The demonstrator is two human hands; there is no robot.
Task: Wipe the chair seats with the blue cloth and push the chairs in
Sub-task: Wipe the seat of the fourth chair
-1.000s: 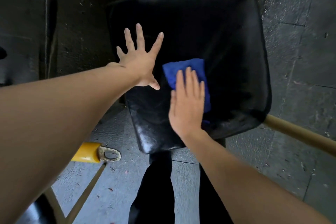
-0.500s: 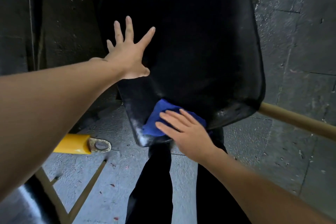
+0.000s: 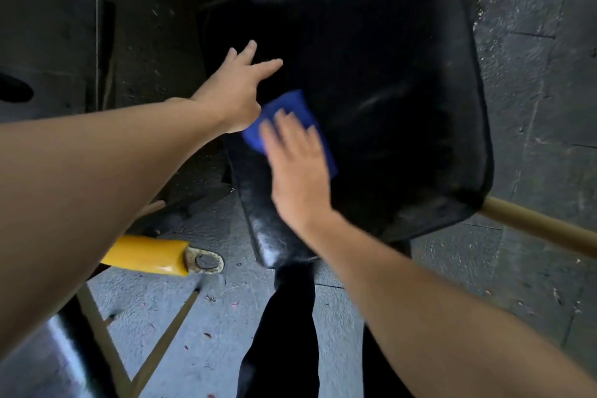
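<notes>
Head view: the right hand (image 3: 298,168) lies flat, fingers spread, pressing the blue cloth (image 3: 290,113) onto the left part of the black chair seat (image 3: 387,90). The left hand (image 3: 237,90), spread and holding nothing, hovers at the seat's left edge.

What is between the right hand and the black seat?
The blue cloth, pressed flat under the right hand on the seat, as the head view shows.

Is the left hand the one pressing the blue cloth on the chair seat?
No, the right hand lies flat on the blue cloth, while the left hand reaches out bare.
</notes>
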